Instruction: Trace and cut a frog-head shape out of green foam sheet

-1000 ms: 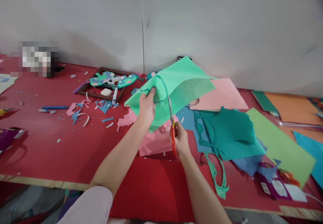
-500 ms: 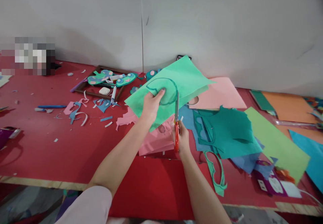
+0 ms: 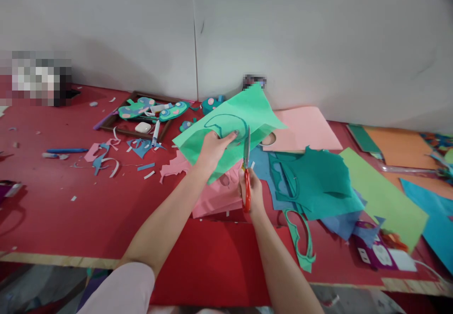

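My left hand [image 3: 215, 150] pinches a light green felt sheet [image 3: 244, 102], thumb on top and the other fingers hidden beneath. A dark curved outline is drawn on the sheet around my thumb. In my right hand [image 3: 253, 192] are red-handled scissors [image 3: 247, 182], their blades pointing away from me at the sheet, beside the right end of the outline. Under the raised sheet lie pink felt pieces [image 3: 215, 203]. To the right of my right hand, teal felt [image 3: 325, 182] with cut edges and a green cut-out strip [image 3: 300, 241] rest on the red table.
A brown frame [image 3: 106, 128] at the back left holds decorated felt shapes [image 3: 175, 111] and a white case [image 3: 143, 128]. Pink felt [image 3: 307, 125], lime felt [image 3: 385, 201] and orange felt [image 3: 399, 149] lie to the right. A purple-and-white power strip [image 3: 378, 252] sits near the front edge.
The felt sheet has been turned and flattened, showing more of its outline, then tilted a little. The scissors have swung more upright, and my left thumb has shifted right.
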A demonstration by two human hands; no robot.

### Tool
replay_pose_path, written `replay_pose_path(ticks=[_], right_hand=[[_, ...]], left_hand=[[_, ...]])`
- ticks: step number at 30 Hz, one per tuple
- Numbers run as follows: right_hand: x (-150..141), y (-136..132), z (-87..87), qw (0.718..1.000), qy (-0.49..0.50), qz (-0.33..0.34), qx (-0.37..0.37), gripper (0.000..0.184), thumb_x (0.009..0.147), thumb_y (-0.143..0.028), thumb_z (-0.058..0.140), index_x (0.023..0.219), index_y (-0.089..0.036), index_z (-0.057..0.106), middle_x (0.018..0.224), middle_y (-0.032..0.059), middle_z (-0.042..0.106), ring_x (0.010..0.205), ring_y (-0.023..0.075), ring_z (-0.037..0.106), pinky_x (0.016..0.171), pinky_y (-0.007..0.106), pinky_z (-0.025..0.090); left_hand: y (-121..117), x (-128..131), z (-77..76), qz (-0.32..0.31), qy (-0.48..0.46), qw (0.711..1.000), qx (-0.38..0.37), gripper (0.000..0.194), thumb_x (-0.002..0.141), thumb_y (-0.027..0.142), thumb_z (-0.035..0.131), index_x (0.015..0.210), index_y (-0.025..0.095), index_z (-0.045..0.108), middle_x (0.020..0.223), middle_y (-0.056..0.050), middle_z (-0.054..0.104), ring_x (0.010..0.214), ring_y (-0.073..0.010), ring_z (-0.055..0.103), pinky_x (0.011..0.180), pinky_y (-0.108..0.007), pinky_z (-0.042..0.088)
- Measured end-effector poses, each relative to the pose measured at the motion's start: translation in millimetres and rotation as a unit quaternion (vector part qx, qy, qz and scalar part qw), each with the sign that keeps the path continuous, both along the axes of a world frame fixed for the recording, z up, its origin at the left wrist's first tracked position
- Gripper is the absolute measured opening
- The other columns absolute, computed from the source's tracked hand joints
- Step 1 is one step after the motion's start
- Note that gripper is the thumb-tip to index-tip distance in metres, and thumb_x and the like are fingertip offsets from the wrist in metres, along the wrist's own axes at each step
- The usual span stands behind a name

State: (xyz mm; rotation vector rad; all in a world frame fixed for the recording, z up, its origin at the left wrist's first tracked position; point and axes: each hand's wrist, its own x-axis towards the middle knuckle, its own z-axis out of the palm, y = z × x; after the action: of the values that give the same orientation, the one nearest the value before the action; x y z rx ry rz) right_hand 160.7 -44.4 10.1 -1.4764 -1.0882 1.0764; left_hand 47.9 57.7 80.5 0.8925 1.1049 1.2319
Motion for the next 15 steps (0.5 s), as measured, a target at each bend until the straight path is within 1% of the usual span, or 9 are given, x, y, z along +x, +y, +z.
replay_pose_path(ticks=[4, 8, 10, 13, 15], right_hand=[[0, -1, -3.5, 1.0, 0.001, 0.004, 0.003, 0.023, 0.082, -0.041, 0.05, 0.074, -0.022, 0.04, 0.052, -0.008, 0.038, 0.045, 0.0073, 0.033, 0.043, 0.02, 0.026], [0, -1, -2.0, 1.0, -0.001, 0.005, 0.005, 0.023, 0.081, -0.04, 0.05, 0.072, -0.022, 0.039, 0.051, -0.0081, 0.039, 0.045, 0.0072, 0.033, 0.044, 0.02, 0.027], [0, -1, -0.8, 1.0, 0.002, 0.009, 0.006, 0.024, 0.081, -0.041, 0.05, 0.072, -0.022, 0.039, 0.051, -0.008, 0.039, 0.045, 0.0072, 0.033, 0.044, 0.02, 0.027], [0, -1, -0.4, 1.0, 0.007, 0.008, 0.008, 0.024, 0.081, -0.042, 0.05, 0.073, -0.022, 0.04, 0.051, -0.0082, 0.038, 0.044, 0.0073, 0.033, 0.044, 0.02, 0.027], [0, -1, -0.9, 1.0, 0.008, 0.003, 0.01, 0.024, 0.081, -0.042, 0.05, 0.073, -0.022, 0.04, 0.05, -0.0084, 0.038, 0.044, 0.0072, 0.033, 0.044, 0.02, 0.027]], left_hand=[[0, 1, -1.7, 0.015, 0.047, 0.997, 0.054, 0.027, 0.063, 0.039, 0.074, 0.058, 0.017, 0.059, 0.05, 0.003, 0.052, 0.056, -0.0109, 0.053, 0.051, -0.022, 0.039], [-2, 5, -3.2, 0.027, 0.055, 0.996, 0.066, 0.03, 0.065, 0.039, 0.073, 0.053, 0.017, 0.056, 0.048, 0.003, 0.048, 0.051, -0.009, 0.049, 0.048, -0.022, 0.038], [-4, 9, -3.5, 0.026, 0.037, 0.997, 0.067, 0.027, 0.065, 0.037, 0.072, 0.055, 0.016, 0.059, 0.053, 0.003, 0.052, 0.053, -0.0089, 0.05, 0.051, -0.022, 0.042], [-6, 14, -1.7, 0.015, -0.009, 0.997, 0.073, 0.018, 0.067, 0.033, 0.07, 0.066, 0.015, 0.065, 0.065, 0.0, 0.061, 0.059, -0.0097, 0.055, 0.061, -0.024, 0.049], [-8, 16, 1.2, 0.015, -0.021, 0.997, 0.067, 0.016, 0.067, 0.03, 0.07, 0.068, 0.015, 0.066, 0.068, 0.0, 0.063, 0.06, -0.01, 0.056, 0.065, -0.026, 0.052]])
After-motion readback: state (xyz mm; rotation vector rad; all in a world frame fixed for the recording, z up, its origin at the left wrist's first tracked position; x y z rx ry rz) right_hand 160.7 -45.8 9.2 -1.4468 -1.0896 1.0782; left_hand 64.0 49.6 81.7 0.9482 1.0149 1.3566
